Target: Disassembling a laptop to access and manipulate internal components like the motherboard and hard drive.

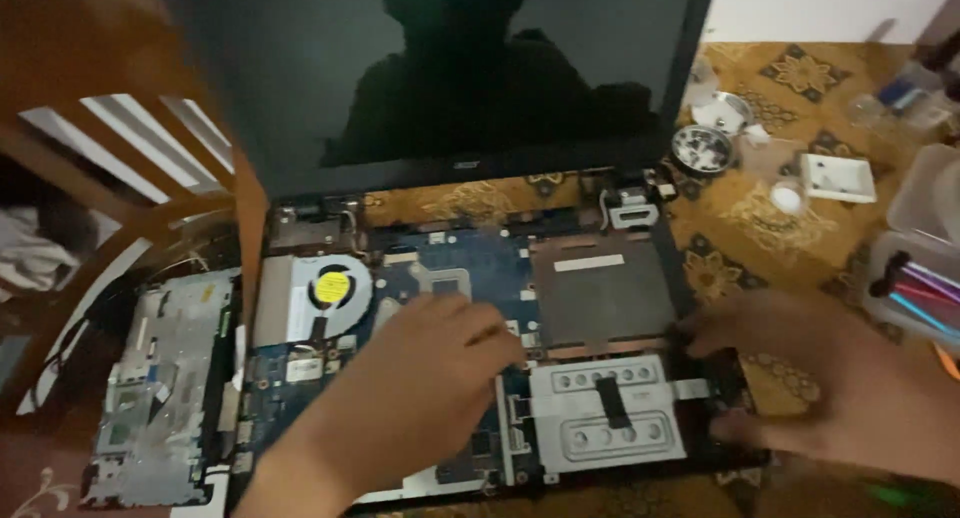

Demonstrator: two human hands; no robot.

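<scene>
While the opened laptop (480, 308) lies with blue board, fan and silver drive caddy (605, 413) bare, left hand (425, 373) rests curled on the board, grip loosely together; right hand (830, 378), fingers spread, touches the caddy's right edge.

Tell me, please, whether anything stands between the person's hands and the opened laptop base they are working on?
Nothing visible does. The left hand rests directly on the blue circuit board, and the right hand touches the base's right edge beside the silver drive caddy.

Blue circuit board (470, 268), yellow-centred fan (333, 288), gold patterned cloth (760, 218)
</scene>
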